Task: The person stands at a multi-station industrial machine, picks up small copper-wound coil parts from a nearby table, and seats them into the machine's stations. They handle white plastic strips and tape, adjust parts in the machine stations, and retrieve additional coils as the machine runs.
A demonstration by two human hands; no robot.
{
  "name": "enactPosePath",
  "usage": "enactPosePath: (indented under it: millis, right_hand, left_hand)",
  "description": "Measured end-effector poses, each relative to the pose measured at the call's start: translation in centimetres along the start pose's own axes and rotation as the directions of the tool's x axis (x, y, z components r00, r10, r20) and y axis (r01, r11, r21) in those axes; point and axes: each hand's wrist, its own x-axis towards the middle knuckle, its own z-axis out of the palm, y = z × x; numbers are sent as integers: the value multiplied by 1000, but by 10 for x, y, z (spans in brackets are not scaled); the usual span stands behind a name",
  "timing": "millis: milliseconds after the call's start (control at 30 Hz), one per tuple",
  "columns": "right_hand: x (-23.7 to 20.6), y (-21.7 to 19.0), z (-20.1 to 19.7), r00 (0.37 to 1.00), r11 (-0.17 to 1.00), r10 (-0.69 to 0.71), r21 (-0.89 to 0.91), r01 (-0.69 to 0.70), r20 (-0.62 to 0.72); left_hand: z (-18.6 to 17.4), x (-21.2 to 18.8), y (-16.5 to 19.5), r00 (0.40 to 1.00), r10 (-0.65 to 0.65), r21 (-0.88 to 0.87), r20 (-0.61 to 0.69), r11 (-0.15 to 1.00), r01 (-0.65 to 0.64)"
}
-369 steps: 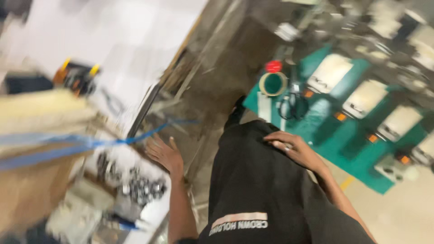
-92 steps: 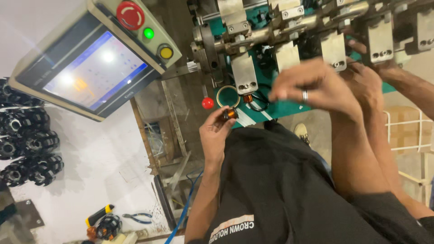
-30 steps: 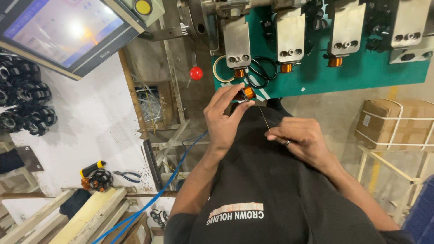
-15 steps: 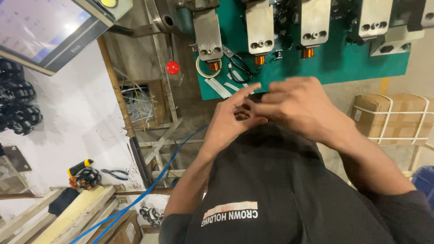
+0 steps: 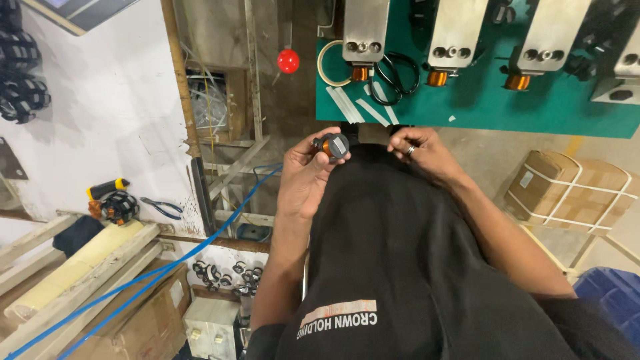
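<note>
- Half a second ago both hands were bunched together over the part; now they have drawn apart, and the small copper-wound coil with a grey square end cap [image 5: 331,145] shows plainly at upper centre of the frame.
- Left hand [image 5: 303,175] pinches that coil between thumb and fingertips, held up just above the black shirt [image 5: 407,267].
- Right hand [image 5: 421,150], a ring on one finger, sits to the right of the coil and apart from it, fingers curled and pressed together at the tips; whether it nips a fine wire I cannot tell.
- With the hands separated, the coil looks free of the machine and held in the left hand alone.
- Above, a green machine panel [image 5: 480,100] carries a row of metal block heads [image 5: 365,30], each with a copper coil beneath; black-handled scissors [image 5: 393,77] and a ring of pale tape [image 5: 331,63] lie on it.
- A red ball knob [image 5: 288,61] hangs left of the panel.
- Lower left: blue hose [image 5: 167,263], wooden planks [image 5: 80,260], pliers [image 5: 160,209] on the white floor.
- At right, a strapped cardboard box [image 5: 567,193].
</note>
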Motion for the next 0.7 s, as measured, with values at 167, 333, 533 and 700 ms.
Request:
enactPosePath:
  millis: [167, 333, 533, 700]
  right_hand:
    - [-12, -47, -2, 942, 698, -335, -668, 258, 13]
    - [-33, -97, 19, 803, 750, -476, -312, 584, 359]
    - [-60, -127, 37, 924, 988, -73, -99, 118, 375]
    - [-63, -150, 35, 933, 584, -346, -756, 294, 95]
  left_hand:
    - [16, 4, 33, 946, -254, 327, 203, 928, 179]
    - [41, 25, 38, 840, -490, 596, 233, 754, 275]
    - [45, 29, 52, 787, -556, 630, 265, 719, 296]
    - [40, 28, 47, 730, -605, 726, 318, 650, 223]
